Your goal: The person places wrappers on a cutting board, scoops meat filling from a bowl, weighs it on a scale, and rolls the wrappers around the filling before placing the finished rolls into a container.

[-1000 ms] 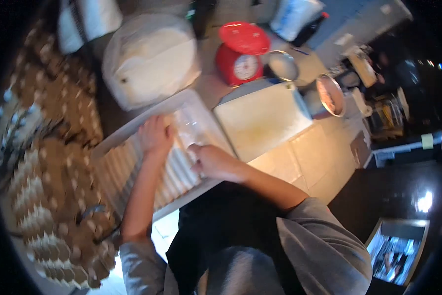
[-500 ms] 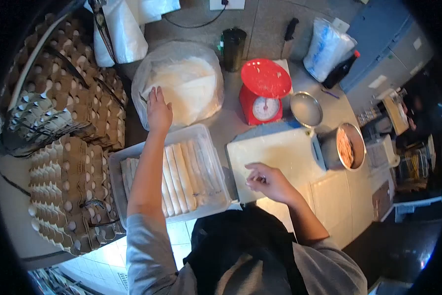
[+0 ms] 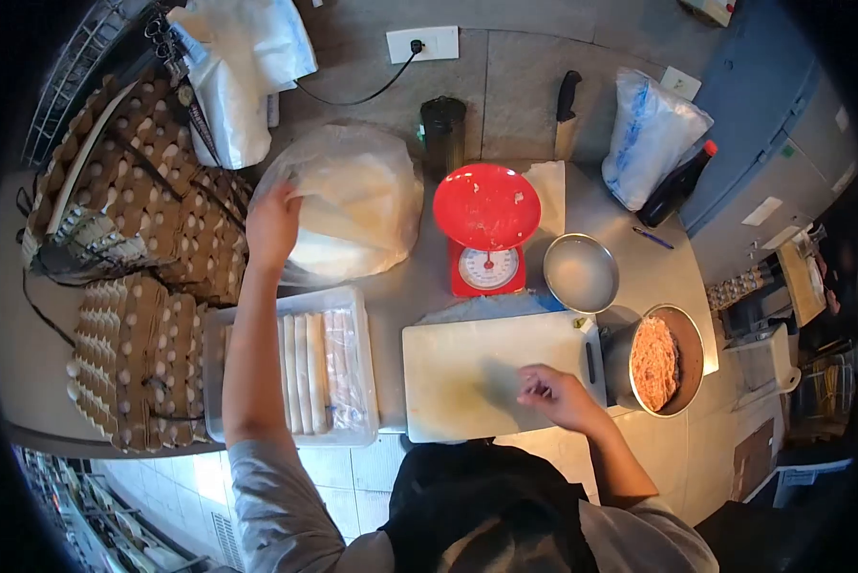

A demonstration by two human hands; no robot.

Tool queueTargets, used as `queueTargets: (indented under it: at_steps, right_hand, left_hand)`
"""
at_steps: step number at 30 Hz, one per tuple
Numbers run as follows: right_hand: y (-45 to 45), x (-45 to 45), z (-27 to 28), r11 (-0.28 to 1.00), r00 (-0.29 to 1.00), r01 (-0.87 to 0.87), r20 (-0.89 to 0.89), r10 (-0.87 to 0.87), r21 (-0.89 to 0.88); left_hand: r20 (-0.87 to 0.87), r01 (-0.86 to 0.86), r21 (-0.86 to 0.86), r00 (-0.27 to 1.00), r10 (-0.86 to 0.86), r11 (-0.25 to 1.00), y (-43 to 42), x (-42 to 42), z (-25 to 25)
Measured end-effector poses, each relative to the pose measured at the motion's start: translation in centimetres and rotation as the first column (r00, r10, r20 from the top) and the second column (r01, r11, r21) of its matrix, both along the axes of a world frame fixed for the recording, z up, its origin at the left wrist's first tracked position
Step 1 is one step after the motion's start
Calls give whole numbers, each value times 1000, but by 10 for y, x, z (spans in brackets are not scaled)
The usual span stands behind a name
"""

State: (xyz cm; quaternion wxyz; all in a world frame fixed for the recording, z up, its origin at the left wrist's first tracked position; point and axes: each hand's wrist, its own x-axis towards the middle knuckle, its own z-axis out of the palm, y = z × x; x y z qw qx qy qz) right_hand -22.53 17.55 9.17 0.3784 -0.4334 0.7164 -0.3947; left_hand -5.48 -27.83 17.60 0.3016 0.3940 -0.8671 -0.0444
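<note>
At the left edge of a clear plastic bag point(image 3: 405, 215) holding a stack of pale, thin round wrappers point(image 3: 338, 229), my left hand point(image 3: 274, 229) has its fingers bent and closed on the plastic. Whether a wrapper is also pinched there I cannot make out. My left forearm crosses a plastic tub point(image 3: 367, 382) of long, pale rolls point(image 3: 305, 372) in rows, hiding some. Above the right part of a white cutting board point(image 3: 458, 372), my right hand point(image 3: 561, 396) hovers with loosely curled fingers slightly apart and nothing visible in them.
A red kitchen scale point(image 3: 486, 215) and a metal bowl point(image 3: 582, 274) stand behind the board. To its right is a pot point(image 3: 692, 372) of minced filling point(image 3: 654, 363). Stacked egg trays point(image 3: 142, 353) fill the left side. A knife point(image 3: 567, 110) stands against the wall.
My left hand has gone from lying outstretched over the wrappers to bent fingers at the bag's left edge. My right hand has shifted right over the board. The camera view has shifted.
</note>
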Motion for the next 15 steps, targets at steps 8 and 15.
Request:
queueTargets:
  at_steps: [8, 15]
  right_hand:
    - [-50, 13, 85, 804, 830, -45, -470, -301, -593]
    - [-22, 12, 70, 899, 971, 192, 211, -115, -393]
  left_hand:
    - [-119, 706, 190, 706, -698, 682, 199, -8, 96]
    - [-567, 679, 697, 719, -401, 231, 249, -11, 26]
